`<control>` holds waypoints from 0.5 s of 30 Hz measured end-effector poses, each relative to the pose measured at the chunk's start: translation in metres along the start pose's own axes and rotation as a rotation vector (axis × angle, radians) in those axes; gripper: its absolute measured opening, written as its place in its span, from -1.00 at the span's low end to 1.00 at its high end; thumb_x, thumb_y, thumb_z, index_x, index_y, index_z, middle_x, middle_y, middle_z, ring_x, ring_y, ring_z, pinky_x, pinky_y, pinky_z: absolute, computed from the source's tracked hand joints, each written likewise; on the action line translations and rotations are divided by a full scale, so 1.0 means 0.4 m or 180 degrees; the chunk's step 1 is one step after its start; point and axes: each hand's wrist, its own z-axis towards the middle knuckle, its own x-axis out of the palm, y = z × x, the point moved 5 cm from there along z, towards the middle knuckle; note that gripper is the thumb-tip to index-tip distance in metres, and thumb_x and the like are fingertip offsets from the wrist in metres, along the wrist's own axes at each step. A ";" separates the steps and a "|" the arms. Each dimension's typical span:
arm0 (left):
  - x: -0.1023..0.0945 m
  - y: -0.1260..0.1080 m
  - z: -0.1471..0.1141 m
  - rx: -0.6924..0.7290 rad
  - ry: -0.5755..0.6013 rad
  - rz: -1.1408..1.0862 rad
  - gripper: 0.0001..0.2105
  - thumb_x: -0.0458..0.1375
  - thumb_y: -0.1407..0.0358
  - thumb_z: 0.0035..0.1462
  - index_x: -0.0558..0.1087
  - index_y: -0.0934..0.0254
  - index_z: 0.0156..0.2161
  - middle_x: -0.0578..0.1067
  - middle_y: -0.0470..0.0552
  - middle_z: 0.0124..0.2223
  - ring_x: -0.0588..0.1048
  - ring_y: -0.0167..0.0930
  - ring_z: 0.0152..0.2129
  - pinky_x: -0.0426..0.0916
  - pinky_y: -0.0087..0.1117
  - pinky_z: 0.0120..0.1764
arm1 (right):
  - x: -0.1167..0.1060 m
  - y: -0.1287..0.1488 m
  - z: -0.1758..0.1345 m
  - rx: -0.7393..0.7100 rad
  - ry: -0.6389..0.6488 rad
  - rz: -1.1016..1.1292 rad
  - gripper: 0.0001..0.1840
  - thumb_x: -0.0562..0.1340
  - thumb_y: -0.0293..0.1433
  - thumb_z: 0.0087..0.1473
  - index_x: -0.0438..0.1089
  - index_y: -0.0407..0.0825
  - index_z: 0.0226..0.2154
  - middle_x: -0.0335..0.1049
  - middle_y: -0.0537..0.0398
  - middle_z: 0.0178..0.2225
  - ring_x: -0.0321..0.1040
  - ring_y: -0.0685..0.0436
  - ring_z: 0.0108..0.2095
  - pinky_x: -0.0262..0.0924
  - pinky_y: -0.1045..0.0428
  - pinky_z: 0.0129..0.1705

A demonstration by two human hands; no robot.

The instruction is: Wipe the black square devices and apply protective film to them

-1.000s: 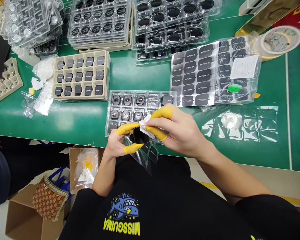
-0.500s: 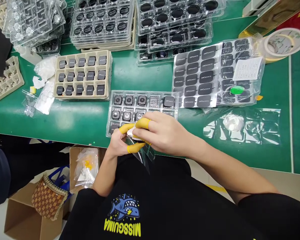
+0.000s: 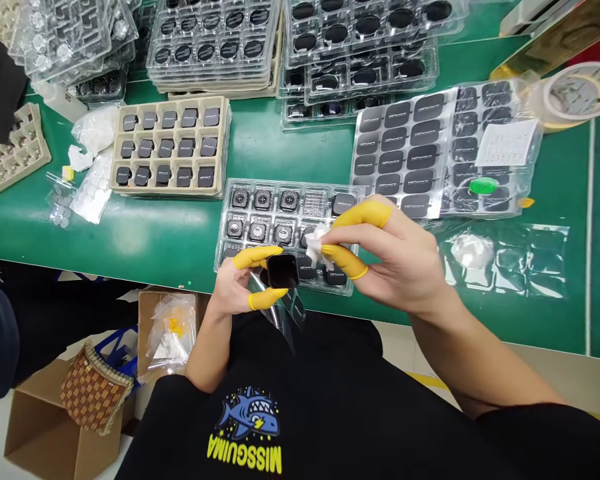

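The left hand (image 3: 233, 287) holds a rounded-square black piece (image 3: 283, 271) by opposite edges, between a thumb and a finger sheathed in smooth yellow rubbery covers (image 3: 267, 299). The right hand (image 3: 397, 257), with similar covers, pinches a crumpled white tissue-like wad (image 3: 317, 244), soft and ragged-edged, just beside the piece but apart from it. The piece's face is dark, flat and glossy, with a faint brownish sheen and a thin rim; it sits near the counter's front edge, over the wearer's lap. The left hand makes a C shape around it, while the right forearm slants in from the lower right.

Below the left hand hangs a limp clear film (image 3: 271, 315) bearing dark rounded labels. Behind the hands, a clear moulded plastic tray (image 3: 316, 201) with squarish black parts lies on the glossy green counter (image 3: 180, 227). Farther out are a matte beige compartment tray (image 3: 170, 193) of black squares, left, and silvery sheets of dark rounded labels (image 3: 423, 157), right.
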 end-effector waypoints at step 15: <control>-0.001 0.046 -0.012 -0.0061 0.0083 -0.0122 -0.31 0.67 0.08 -0.09 0.67 0.22 0.17 0.77 0.04 -0.14 0.74 -0.32 -0.28 0.65 -0.38 -0.18 | 0.098 0.040 0.013 -0.0806 0.0980 0.0808 -0.79 0.22 -0.57 0.43 0.56 -0.01 -0.09 0.54 0.00 -0.23 0.34 -0.14 -0.23 0.24 -0.04 -0.21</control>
